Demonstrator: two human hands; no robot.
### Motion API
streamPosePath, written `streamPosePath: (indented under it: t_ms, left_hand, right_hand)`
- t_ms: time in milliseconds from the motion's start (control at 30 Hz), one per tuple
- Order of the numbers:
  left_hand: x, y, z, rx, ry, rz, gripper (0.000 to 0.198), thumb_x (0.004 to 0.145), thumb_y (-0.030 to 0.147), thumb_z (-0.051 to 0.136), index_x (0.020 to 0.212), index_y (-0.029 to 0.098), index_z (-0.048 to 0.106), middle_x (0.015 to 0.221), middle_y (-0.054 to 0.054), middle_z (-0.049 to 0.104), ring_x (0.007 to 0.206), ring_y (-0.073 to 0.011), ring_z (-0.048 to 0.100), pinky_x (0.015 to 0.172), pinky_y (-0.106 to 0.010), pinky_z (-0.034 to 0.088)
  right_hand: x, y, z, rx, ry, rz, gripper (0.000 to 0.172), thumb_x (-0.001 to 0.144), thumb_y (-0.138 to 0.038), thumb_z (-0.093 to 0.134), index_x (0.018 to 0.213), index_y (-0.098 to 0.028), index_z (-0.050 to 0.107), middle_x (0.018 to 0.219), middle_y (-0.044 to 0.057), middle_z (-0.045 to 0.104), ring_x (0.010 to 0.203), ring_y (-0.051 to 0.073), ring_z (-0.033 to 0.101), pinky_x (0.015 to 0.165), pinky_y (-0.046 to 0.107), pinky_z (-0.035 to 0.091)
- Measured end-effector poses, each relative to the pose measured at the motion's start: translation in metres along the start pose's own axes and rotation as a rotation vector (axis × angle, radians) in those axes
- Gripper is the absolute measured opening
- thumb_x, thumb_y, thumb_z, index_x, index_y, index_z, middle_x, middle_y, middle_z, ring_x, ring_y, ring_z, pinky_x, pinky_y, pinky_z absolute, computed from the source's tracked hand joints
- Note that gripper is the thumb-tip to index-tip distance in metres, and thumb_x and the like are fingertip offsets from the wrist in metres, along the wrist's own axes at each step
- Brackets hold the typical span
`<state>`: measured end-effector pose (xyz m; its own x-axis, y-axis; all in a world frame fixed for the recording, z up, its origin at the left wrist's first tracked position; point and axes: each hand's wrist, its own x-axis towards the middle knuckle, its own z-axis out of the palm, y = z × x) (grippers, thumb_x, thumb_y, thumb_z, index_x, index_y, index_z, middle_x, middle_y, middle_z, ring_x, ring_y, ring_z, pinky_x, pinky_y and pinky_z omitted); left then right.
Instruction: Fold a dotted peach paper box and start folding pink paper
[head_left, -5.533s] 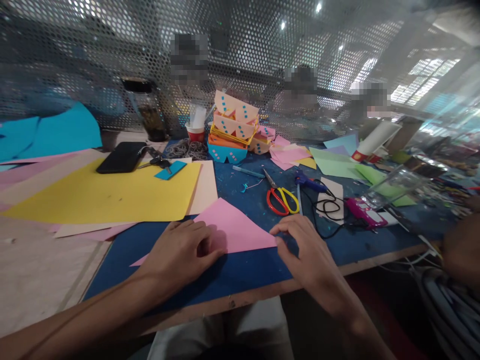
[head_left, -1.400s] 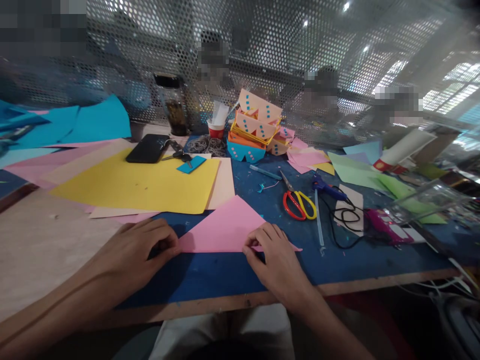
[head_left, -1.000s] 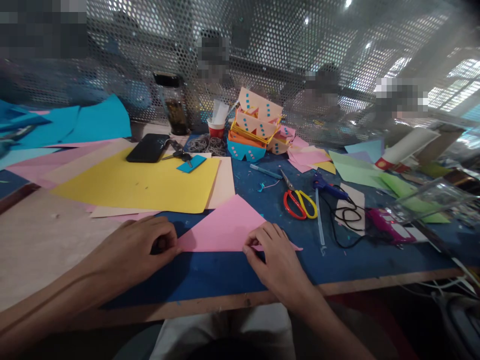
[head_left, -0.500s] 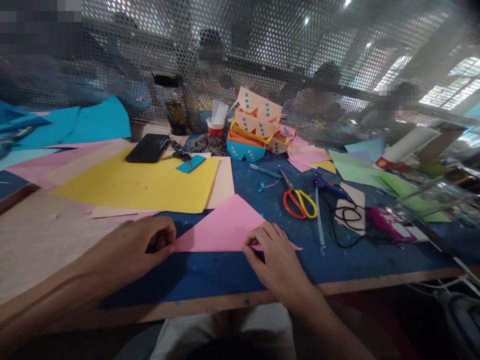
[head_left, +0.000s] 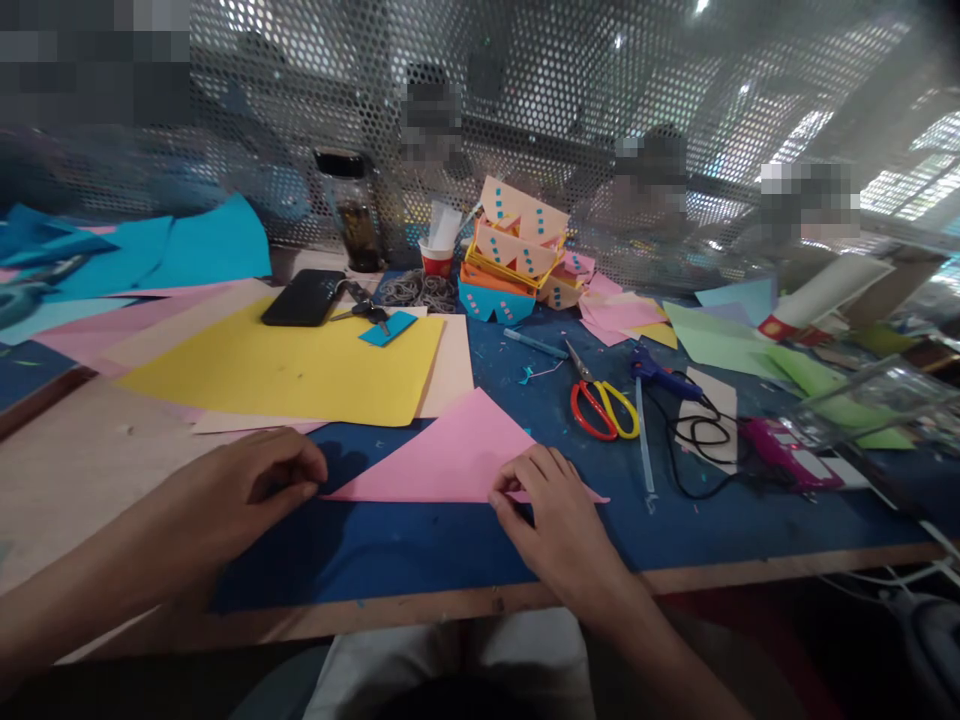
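A pink paper [head_left: 450, 455] folded into a triangle lies flat on the blue table top [head_left: 420, 550] in front of me. My left hand [head_left: 240, 495] has its fingers curled, thumb and forefinger pinched together at the paper's left tip. My right hand [head_left: 551, 515] rests on the long near edge toward the right corner, fingertips pressing and gripping that edge. The right tip of the triangle sticks out past my right hand.
A big yellow sheet [head_left: 285, 370] with a black phone [head_left: 304, 297] lies behind the pink paper. Red-and-yellow scissors [head_left: 600, 405], a blue glue gun [head_left: 660, 372] with black cord and a pink device [head_left: 780, 455] sit to the right. Stacked paper crafts [head_left: 514, 265] stand before a mesh screen; people sit behind it.
My left hand has slid leftward along the near edge, uncovering the paper's left tip. My right hand moved in from the right corner 5.5 s ago and has stayed since.
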<state>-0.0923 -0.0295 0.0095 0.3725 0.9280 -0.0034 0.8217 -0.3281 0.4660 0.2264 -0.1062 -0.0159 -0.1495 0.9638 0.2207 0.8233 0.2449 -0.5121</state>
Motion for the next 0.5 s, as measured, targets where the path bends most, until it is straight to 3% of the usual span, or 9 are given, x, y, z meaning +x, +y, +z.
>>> streamPosePath:
  t_ms: [100,167,267,400,500]
  left_hand:
    - [-0.006,0.013,0.000,0.023,0.138,0.057,0.019,0.088,0.037,0.052,0.090,0.022,0.064,0.094,-0.006,0.070,0.091,-0.0278,0.063,0.081,-0.041,0.047]
    - [-0.009,0.025,0.004,0.025,0.159,0.126,0.017,0.091,0.036,0.053,0.094,0.023,0.063,0.098,-0.005,0.069,0.098,-0.0276,0.061,0.086,-0.042,0.046]
    - [-0.006,0.037,0.019,-0.018,0.053,0.198,0.019,0.093,0.039,0.055,0.094,0.023,0.065,0.095,-0.005,0.070,0.093,-0.0254,0.061,0.082,-0.039,0.047]
    - [0.002,0.038,0.039,-0.046,0.042,0.170,0.021,0.090,0.041,0.058,0.089,0.023,0.068,0.090,-0.005,0.071,0.086,-0.0248,0.062,0.075,-0.037,0.048]
    - [0.006,0.036,0.044,-0.037,0.029,0.147,0.017,0.088,0.038,0.060,0.087,0.023,0.068,0.086,-0.004,0.071,0.085,-0.0249,0.061,0.072,-0.036,0.048]
  right_hand:
    - [0.000,0.001,0.001,-0.005,-0.004,0.000,0.009,0.092,-0.014,0.062,0.089,-0.022,0.060,0.098,0.003,0.063,0.096,0.024,0.055,0.086,0.041,0.043]
    - [0.000,0.001,0.001,-0.005,-0.006,0.004,0.009,0.092,-0.014,0.063,0.090,-0.022,0.061,0.099,0.003,0.063,0.096,0.024,0.055,0.086,0.041,0.043]
    - [0.000,0.000,0.001,-0.001,-0.006,0.003,0.009,0.092,-0.014,0.063,0.090,-0.022,0.061,0.099,0.003,0.064,0.096,0.024,0.056,0.086,0.041,0.043]
    - [0.000,-0.001,0.000,-0.007,-0.008,-0.001,0.009,0.092,-0.014,0.064,0.089,-0.021,0.061,0.098,0.003,0.063,0.096,0.024,0.056,0.086,0.040,0.043]
    - [0.000,-0.001,-0.001,-0.005,-0.011,0.000,0.010,0.092,-0.013,0.065,0.089,-0.021,0.061,0.098,0.003,0.063,0.096,0.024,0.055,0.086,0.040,0.043]
